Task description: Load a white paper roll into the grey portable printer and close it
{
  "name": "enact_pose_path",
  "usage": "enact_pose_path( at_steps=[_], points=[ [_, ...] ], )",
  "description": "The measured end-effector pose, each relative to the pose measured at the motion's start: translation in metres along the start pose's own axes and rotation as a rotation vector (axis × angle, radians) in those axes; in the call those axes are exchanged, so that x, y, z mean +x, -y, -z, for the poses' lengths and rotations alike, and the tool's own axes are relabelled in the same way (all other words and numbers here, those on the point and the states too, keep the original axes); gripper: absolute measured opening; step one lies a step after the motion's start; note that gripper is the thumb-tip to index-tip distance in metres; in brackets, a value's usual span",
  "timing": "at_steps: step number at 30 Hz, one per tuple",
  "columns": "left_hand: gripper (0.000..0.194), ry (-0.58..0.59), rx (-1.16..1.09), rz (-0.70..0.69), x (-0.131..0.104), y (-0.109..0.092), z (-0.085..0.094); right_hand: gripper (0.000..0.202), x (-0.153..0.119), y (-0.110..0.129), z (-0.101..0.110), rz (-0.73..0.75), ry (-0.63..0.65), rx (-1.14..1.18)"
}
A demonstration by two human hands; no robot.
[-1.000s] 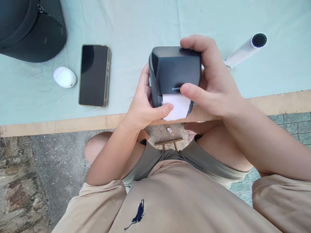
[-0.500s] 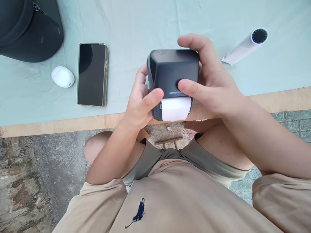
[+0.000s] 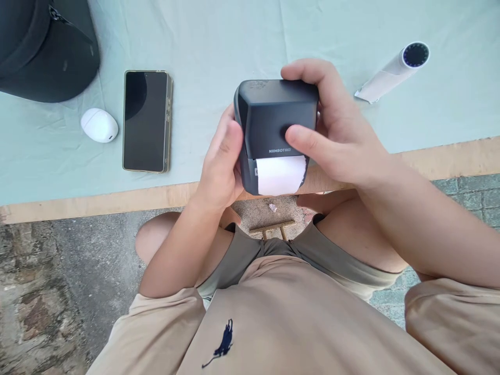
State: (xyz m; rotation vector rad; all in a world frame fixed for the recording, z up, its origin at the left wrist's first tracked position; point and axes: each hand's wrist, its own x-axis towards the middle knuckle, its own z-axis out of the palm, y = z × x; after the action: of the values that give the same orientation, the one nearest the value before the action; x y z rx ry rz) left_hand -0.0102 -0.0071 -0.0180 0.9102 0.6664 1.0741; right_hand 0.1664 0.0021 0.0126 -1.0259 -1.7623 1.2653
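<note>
A black label printer [image 3: 279,117] marked NIIMBOT is held above the table's front edge. A strip of white paper [image 3: 281,176] hangs out of its near end. My left hand [image 3: 222,161] grips the printer's left side, its thumb lying along that side. Around the right side wraps my right hand [image 3: 339,125], with its thumb on the top face near the lettering and a finger at the far right corner. The undersides of both hands are hidden.
On the pale green cloth [image 3: 219,36] lie a phone [image 3: 144,122], a white oval case [image 3: 99,125] and a white paper roll [image 3: 392,73]. A black bag [image 3: 50,57] stands at the far left. The wooden edge [image 3: 97,203] runs in front.
My left thumb has moved up and away from the printer's near left corner to its left side. The printer has shifted very slightly left.
</note>
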Motion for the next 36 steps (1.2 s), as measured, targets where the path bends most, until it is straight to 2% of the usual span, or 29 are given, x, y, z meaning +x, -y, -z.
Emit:
enact_pose_path(
  at_steps=[4,7,12,14,17,19,22,24,26,27,29,32,36],
  points=[
    [0.036,-0.013,-0.062,-0.061,0.004,0.003,0.001,0.039,-0.001,-0.002,0.002,0.033,-0.076,-0.035],
    [0.037,0.003,-0.029,-0.077,0.005,0.002,0.002,0.039,-0.001,-0.001,0.004,0.053,-0.027,-0.043],
    [0.034,-0.051,-0.005,0.013,0.003,-0.002,0.004,0.070,0.000,-0.002,0.011,0.116,0.107,-0.147],
    [0.033,-0.071,-0.013,0.043,0.003,-0.002,0.004,0.076,-0.001,-0.002,0.013,0.130,0.117,-0.202],
    [0.035,-0.088,-0.048,0.081,0.005,-0.003,0.002,0.066,-0.002,0.003,0.013,0.155,-0.010,-0.287],
    [0.038,-0.062,-0.050,0.072,0.006,-0.003,0.002,0.052,-0.001,0.013,0.009,0.186,-0.202,-0.387],
    [0.038,-0.037,0.019,0.058,0.005,-0.003,0.002,0.032,0.005,0.034,0.002,0.120,-0.441,-0.481],
    [0.037,-0.032,0.045,0.065,0.004,-0.003,0.003,0.031,0.010,0.045,-0.001,0.062,-0.472,-0.475],
    [0.035,-0.022,0.037,0.063,0.003,-0.004,0.003,0.028,0.014,0.049,0.000,0.086,-0.484,-0.433],
    [0.035,-0.018,0.028,0.057,0.003,-0.004,0.002,0.025,0.015,0.048,0.001,0.107,-0.483,-0.434],
    [0.034,-0.014,0.019,0.044,0.002,-0.003,0.002,0.018,0.016,0.042,0.005,0.122,-0.399,-0.557],
    [0.032,0.001,0.028,0.032,0.001,-0.002,0.002,0.009,0.019,0.035,0.007,0.078,-0.154,-0.847],
    [0.034,-0.004,0.046,0.045,0.001,-0.003,0.002,0.020,0.026,0.034,0.002,-0.062,0.013,-1.171]
  ],
)
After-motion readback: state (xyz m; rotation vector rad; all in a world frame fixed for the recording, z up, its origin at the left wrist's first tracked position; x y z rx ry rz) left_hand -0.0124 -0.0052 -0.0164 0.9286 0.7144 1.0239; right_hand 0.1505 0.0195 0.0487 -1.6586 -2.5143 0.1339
